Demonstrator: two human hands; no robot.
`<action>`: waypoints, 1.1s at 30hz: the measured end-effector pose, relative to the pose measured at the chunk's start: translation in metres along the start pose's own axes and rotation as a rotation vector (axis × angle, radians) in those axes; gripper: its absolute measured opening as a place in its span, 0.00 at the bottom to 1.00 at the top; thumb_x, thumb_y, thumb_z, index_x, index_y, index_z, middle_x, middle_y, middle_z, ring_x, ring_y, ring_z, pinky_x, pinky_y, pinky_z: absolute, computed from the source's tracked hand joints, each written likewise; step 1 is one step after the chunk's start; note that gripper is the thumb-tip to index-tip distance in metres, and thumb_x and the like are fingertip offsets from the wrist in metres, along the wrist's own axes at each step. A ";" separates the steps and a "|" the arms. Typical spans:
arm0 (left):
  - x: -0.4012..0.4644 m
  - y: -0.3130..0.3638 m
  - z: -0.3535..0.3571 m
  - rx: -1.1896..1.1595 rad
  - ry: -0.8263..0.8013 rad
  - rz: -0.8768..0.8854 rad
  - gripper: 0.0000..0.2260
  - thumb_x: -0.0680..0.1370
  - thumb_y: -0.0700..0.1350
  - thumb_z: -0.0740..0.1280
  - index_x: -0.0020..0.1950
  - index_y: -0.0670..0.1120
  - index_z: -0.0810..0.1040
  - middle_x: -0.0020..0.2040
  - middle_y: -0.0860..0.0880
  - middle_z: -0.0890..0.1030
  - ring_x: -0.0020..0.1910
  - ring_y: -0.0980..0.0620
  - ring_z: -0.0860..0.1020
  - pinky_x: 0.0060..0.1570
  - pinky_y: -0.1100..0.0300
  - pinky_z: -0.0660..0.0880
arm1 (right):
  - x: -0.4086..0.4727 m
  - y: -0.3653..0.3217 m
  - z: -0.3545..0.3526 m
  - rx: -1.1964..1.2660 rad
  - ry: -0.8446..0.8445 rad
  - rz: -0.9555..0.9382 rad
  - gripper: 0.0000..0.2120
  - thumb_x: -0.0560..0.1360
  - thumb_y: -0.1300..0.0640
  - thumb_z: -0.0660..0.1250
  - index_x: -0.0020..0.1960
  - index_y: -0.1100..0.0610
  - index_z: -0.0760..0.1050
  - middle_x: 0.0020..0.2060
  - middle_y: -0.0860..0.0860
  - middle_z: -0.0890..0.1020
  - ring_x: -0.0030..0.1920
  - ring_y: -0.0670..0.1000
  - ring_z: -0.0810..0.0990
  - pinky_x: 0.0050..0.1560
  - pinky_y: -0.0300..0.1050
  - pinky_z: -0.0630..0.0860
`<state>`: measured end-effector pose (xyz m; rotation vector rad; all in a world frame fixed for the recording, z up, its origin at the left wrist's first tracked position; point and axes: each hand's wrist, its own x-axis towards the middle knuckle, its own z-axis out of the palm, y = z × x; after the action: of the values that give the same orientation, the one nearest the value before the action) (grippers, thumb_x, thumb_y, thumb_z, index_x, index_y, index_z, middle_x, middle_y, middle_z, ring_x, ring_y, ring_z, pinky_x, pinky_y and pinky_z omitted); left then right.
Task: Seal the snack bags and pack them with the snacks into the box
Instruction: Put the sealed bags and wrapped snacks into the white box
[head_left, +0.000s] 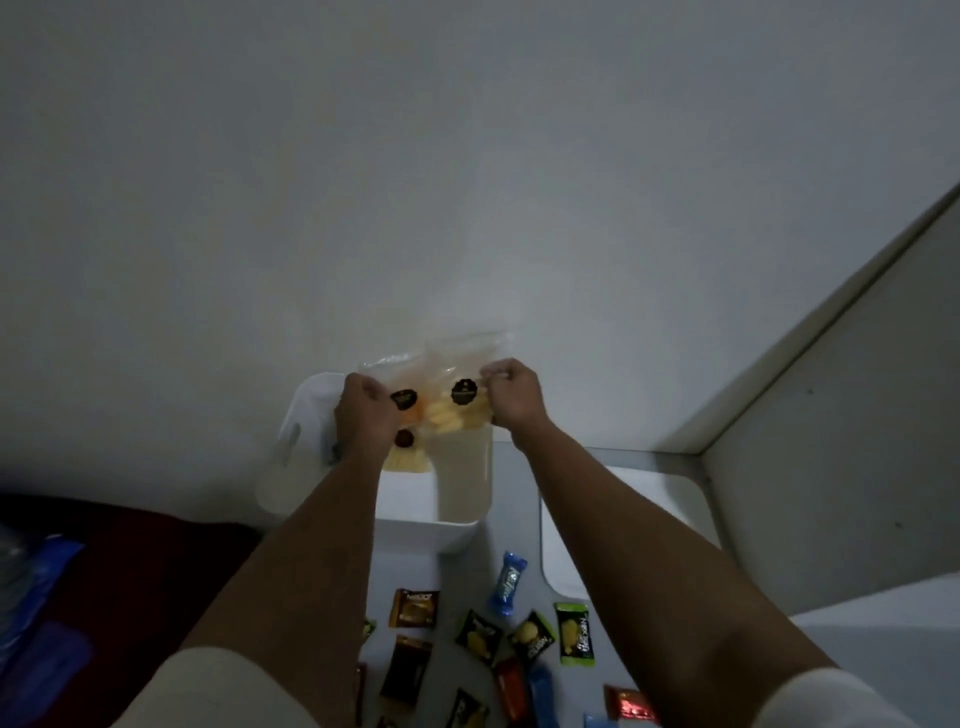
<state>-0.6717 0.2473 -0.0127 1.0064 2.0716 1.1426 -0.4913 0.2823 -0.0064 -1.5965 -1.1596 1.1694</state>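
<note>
Both hands hold clear snack bags (447, 400) with yellow crackers and round black stickers above the open white box (457, 525). My left hand (363, 410) grips the bags' left side and my right hand (511, 397) pinches the right top edge. Another clear snack bag (408, 457) with a dark sticker lies inside the box at its far left. Several wrapped snacks lie on the table in front of the box, among them a blue one (506, 582), a brown one (414, 608) and a green one (574, 631).
The white box lid (587, 525) lies to the right of the box. A white wall rises right behind the box. A dark red surface (130, 571) with blue plastic items (36, 597) lies at the left. A pale panel edge (831, 322) runs at the right.
</note>
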 end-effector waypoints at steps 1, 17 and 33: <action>0.006 -0.014 -0.005 0.025 -0.001 -0.027 0.11 0.85 0.43 0.55 0.59 0.39 0.75 0.50 0.41 0.78 0.50 0.42 0.77 0.49 0.52 0.71 | -0.003 0.005 0.014 -0.004 0.001 0.022 0.14 0.76 0.66 0.58 0.49 0.56 0.80 0.47 0.54 0.83 0.48 0.56 0.80 0.44 0.43 0.75; 0.079 -0.134 0.021 0.092 -0.275 -0.236 0.10 0.81 0.37 0.65 0.59 0.36 0.81 0.52 0.37 0.83 0.54 0.37 0.82 0.52 0.49 0.79 | 0.018 0.102 0.111 -0.044 0.155 0.439 0.11 0.80 0.62 0.62 0.61 0.63 0.74 0.49 0.56 0.80 0.53 0.59 0.81 0.50 0.50 0.78; -0.030 -0.016 -0.027 0.092 -0.031 -0.014 0.15 0.79 0.51 0.66 0.65 0.49 0.76 0.66 0.43 0.76 0.62 0.38 0.77 0.62 0.40 0.75 | -0.076 0.038 0.021 0.048 0.079 0.103 0.15 0.77 0.65 0.60 0.56 0.53 0.81 0.48 0.54 0.87 0.53 0.55 0.85 0.61 0.58 0.81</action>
<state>-0.6802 0.2049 -0.0103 1.0449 2.1198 1.0262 -0.5147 0.2018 -0.0311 -1.6670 -1.0024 1.1798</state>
